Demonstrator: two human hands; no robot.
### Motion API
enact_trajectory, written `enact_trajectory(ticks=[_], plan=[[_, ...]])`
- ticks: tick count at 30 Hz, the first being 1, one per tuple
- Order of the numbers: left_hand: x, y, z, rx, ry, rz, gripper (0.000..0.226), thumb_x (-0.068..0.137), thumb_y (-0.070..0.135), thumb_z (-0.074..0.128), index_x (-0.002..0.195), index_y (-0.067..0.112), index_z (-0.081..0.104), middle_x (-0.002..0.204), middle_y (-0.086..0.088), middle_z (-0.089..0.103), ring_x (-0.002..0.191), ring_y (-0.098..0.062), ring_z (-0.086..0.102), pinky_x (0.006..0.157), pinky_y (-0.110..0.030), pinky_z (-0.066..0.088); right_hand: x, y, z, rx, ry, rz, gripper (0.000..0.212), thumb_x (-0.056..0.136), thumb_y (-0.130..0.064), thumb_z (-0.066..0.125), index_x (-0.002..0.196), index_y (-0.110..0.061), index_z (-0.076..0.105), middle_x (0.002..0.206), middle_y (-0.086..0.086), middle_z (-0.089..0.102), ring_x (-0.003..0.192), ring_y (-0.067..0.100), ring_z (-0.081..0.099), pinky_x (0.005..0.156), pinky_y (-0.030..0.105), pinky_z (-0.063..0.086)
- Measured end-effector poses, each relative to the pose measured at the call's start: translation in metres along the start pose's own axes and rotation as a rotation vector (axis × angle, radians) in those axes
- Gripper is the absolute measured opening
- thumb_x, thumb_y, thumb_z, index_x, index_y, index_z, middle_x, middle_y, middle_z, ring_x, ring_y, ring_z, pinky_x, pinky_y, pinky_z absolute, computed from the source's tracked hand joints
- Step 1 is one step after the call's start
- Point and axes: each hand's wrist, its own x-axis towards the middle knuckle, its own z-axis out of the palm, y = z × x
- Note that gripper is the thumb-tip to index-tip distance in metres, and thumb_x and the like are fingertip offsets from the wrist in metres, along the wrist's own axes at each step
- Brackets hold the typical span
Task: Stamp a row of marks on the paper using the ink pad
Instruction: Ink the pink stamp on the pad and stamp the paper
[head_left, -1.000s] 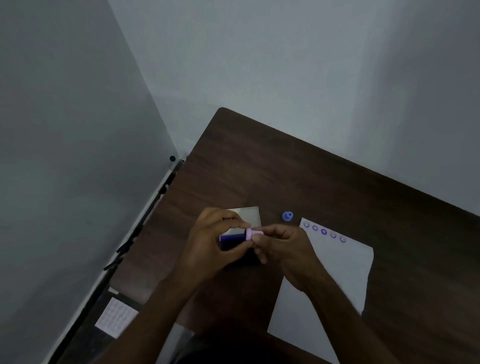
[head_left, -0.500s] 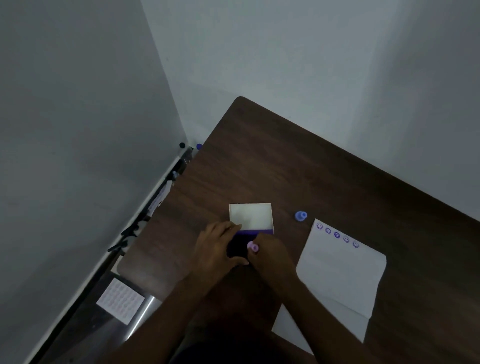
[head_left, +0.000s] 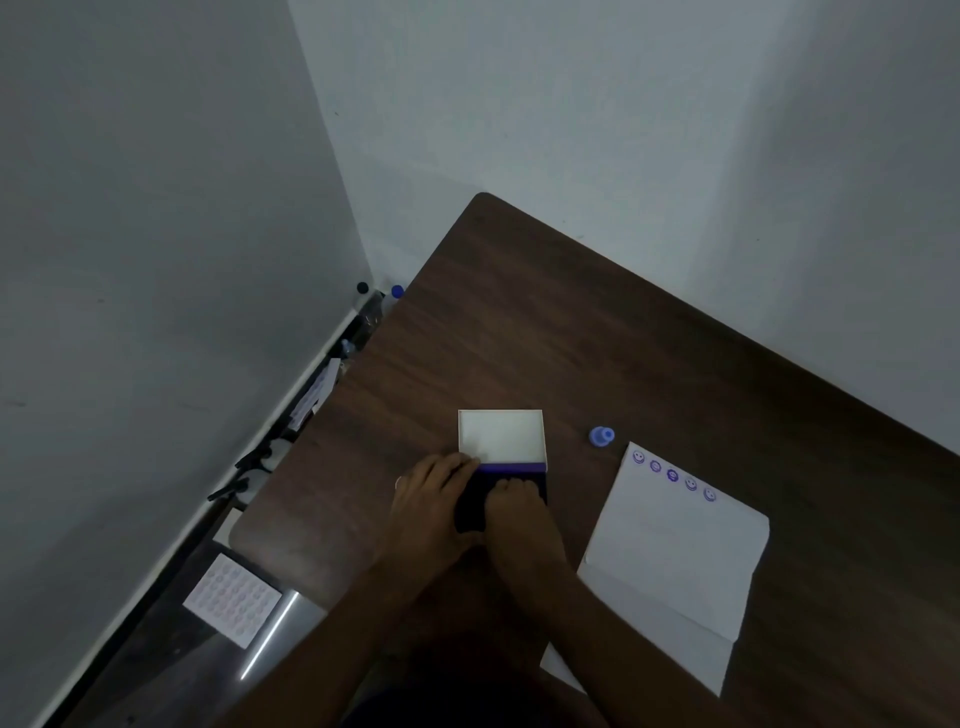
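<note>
On the dark wood table, near its front left part, both hands sit on the open ink pad. Left hand rests at the pad's left edge, fingers fairly straight, tips touching the rim beside the white lid, which stands open behind the purple pad. Right hand is over the dark ink surface, fingers curled down tight; what they hold is hidden, cannot tell. White paper lies to the right of the pad, apart from it, lower part folded. Row of five purple smiley marks runs along its top edge. Small blue cap sits on the table between lid and paper. Another stamped sheet lies on the floor at left.
</note>
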Motion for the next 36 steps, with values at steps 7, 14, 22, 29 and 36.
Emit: enact_trajectory(ticks=[7, 14, 22, 29, 36], plan=[[-0.003, -0.001, 0.002, -0.022, 0.047, 0.011, 0.081, 0.072, 0.054, 0.067, 0.141, 0.025, 0.038, 0.147, 0.002, 0.038, 0.135, -0.017, 0.029, 0.112, -0.036, 0.021, -0.001, 0.002, 0.006, -0.058, 0.025, -0.079, 0.037, 0.088, -0.016, 0.058, 0.123, -0.008, 0.049, 0.132, 0.017, 0.051, 0.121, 0.031, 0.047, 0.104, 0.042, 0.036], [0.001, -0.003, 0.003, -0.010, 0.058, 0.007, 0.079, 0.069, 0.054, 0.070, 0.137, 0.024, 0.044, 0.143, 0.001, 0.044, 0.131, -0.019, 0.036, 0.109, -0.036, 0.026, 0.000, 0.002, 0.011, -0.052, 0.025, -0.076, 0.037, 0.088, -0.015, 0.057, 0.124, -0.008, 0.049, 0.133, 0.016, 0.050, 0.122, 0.031, 0.046, 0.106, 0.042, 0.035], [0.004, -0.003, 0.003, 0.006, 0.024, -0.006, 0.074, 0.078, 0.055, 0.063, 0.140, 0.024, 0.038, 0.147, 0.002, 0.038, 0.134, -0.017, 0.030, 0.113, -0.034, 0.022, 0.000, 0.000, 0.012, -0.039, 0.027, -0.043, 0.042, 0.090, -0.015, 0.057, 0.129, -0.008, 0.045, 0.137, 0.017, 0.046, 0.125, 0.032, 0.043, 0.106, 0.043, 0.034], [0.006, -0.005, 0.005, -0.009, -0.015, -0.037, 0.075, 0.077, 0.053, 0.065, 0.140, 0.026, 0.036, 0.146, 0.001, 0.038, 0.134, -0.020, 0.030, 0.112, -0.036, 0.023, -0.002, -0.001, 0.012, -0.057, 0.051, -0.049, 0.040, 0.090, -0.014, 0.055, 0.128, -0.005, 0.045, 0.135, 0.019, 0.047, 0.123, 0.034, 0.044, 0.105, 0.043, 0.037], [0.003, -0.002, -0.002, -0.028, 0.046, -0.001, 0.075, 0.071, 0.049, 0.071, 0.136, 0.022, 0.044, 0.142, 0.000, 0.045, 0.130, -0.021, 0.036, 0.109, -0.038, 0.028, -0.006, -0.003, 0.013, -0.055, 0.120, -0.068, 0.036, 0.088, -0.013, 0.058, 0.123, -0.006, 0.050, 0.128, 0.019, 0.053, 0.117, 0.032, 0.049, 0.100, 0.042, 0.042]])
